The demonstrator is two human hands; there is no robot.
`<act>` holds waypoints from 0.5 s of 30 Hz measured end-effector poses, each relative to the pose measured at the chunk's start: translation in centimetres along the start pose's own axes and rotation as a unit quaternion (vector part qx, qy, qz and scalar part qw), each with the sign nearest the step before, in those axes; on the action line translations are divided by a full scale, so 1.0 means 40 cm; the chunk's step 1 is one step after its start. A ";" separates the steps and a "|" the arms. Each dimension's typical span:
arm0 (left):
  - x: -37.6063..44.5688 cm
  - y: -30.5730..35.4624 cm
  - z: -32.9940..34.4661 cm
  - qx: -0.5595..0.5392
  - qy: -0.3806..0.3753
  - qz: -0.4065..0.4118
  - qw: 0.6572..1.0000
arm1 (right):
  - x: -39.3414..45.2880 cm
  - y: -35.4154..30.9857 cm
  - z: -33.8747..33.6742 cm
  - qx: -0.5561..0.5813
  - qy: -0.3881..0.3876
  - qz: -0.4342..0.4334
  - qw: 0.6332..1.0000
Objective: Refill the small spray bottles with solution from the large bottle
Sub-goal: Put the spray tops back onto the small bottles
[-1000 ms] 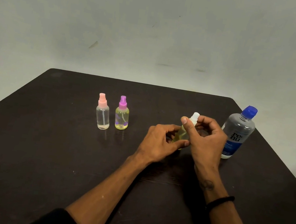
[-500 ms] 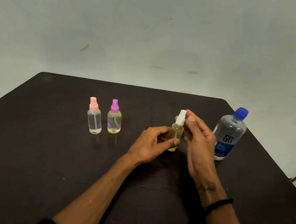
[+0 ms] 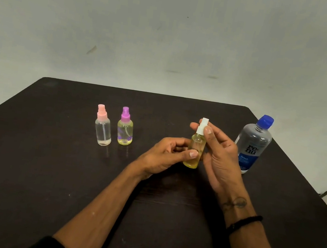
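Yellow liquid fills the hand-held spray bottle [image 3: 195,150].

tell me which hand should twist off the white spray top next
Right, probably. The right hand already pinches the white spray top, while the left hand grips the yellow bottle's body and can steady it.

Both hands [image 3: 166,156] grip yellow spray btl [image 3: 195,150].
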State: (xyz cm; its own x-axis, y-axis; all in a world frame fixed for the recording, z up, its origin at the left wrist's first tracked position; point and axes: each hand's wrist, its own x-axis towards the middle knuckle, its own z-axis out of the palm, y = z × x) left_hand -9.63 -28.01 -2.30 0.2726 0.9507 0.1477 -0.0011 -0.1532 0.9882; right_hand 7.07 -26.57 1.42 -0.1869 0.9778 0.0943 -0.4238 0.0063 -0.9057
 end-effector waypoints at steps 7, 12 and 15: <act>-0.001 -0.004 0.008 0.008 0.032 0.022 0.999 | -0.003 0.012 0.005 -0.016 0.034 -0.038 0.999; -0.004 -0.002 0.011 0.029 0.027 0.018 0.999 | -0.003 0.019 0.007 -0.030 0.073 -0.042 0.996; -0.003 0.002 0.002 0.020 0.000 0.011 1.000 | -0.003 0.018 0.005 -0.012 0.041 -0.016 0.999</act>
State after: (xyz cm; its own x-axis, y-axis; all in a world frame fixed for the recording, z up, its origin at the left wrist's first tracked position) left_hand -9.58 -28.18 -2.24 0.2736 0.9468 0.1697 0.0307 -0.1850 0.9823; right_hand 6.61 -26.72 0.86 -0.1004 0.9909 0.0896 -0.4075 0.0412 -0.9123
